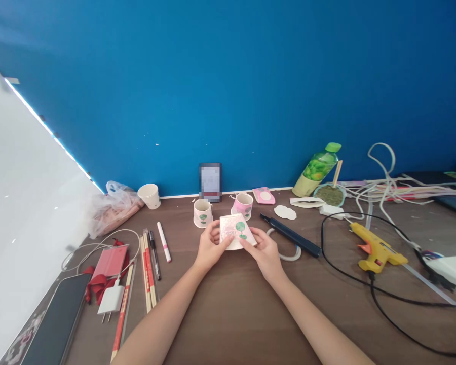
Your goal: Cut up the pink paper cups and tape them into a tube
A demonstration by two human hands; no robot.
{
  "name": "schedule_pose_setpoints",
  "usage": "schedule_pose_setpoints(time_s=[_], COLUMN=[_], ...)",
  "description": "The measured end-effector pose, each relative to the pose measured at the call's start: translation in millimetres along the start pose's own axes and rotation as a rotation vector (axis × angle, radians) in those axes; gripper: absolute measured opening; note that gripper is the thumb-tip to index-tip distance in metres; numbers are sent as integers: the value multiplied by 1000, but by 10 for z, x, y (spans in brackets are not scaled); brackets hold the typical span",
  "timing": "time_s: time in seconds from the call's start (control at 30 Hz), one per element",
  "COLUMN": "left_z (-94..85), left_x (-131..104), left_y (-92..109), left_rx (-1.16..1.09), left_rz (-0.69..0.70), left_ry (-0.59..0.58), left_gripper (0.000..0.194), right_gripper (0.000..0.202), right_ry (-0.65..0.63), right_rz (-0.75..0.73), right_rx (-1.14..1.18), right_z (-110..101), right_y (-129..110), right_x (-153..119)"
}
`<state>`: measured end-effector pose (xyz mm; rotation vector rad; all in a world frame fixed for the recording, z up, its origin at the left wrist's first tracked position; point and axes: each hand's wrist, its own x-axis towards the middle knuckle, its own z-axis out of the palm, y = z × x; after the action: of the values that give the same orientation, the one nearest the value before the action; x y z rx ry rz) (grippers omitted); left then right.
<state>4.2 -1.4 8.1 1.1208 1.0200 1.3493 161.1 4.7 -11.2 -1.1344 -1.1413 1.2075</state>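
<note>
Between my two hands is a paper cup, pale with a pink pattern and green leaf shapes, its wide rim toward me. My left hand grips its left side, thumb on the front. My right hand holds the right side the same way. Just behind stand two cut-down paper cups, a white one with green print on the left and a pink one on the right. A white scallop-edged paper piece and a flattened pink paper piece lie to the right.
Right: a dark box cutter-like tool, a yellow glue gun with black cord, tangled white cables, a leaning green bottle. Left: a marker, a black pen, wrapped chopsticks, a charger, a phone, another paper cup.
</note>
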Motion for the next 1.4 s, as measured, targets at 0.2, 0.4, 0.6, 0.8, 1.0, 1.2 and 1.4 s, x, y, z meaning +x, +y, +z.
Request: schedule_pose_setpoints(time_s=[0.2,0.4,0.6,0.8,1.0,1.2,1.4], left_z=[-27,-57,-39,-34,-38,-36,-49], left_x=[36,76,34,-6,9,23,10], left_y=[-20,-45,-45,-27,-29,8,-22], left_rx=[-67,-125,-27,41,41,26,101], left_rz=[-47,1,-11,-67,-100,-90,-101], left_ry=[-40,-48,-112,-133,-111,-89,-98], left_gripper=[52,38,34,33,36,39,39], right_gripper=[45,42,48,39,40,39,41], right_ry=[6,-40,-20,51,79,56,87], right_rz=[-11,-115,-117,41,97,71,51], right_rx=[-17,-65,-38,89,152,85,7], right_z=[-10,-25,14,27,45,17,-21], right_y=[-4,19,-99,-155,-145,-131,-130], right_x=[13,-1,-78,-52,-53,-52,-21])
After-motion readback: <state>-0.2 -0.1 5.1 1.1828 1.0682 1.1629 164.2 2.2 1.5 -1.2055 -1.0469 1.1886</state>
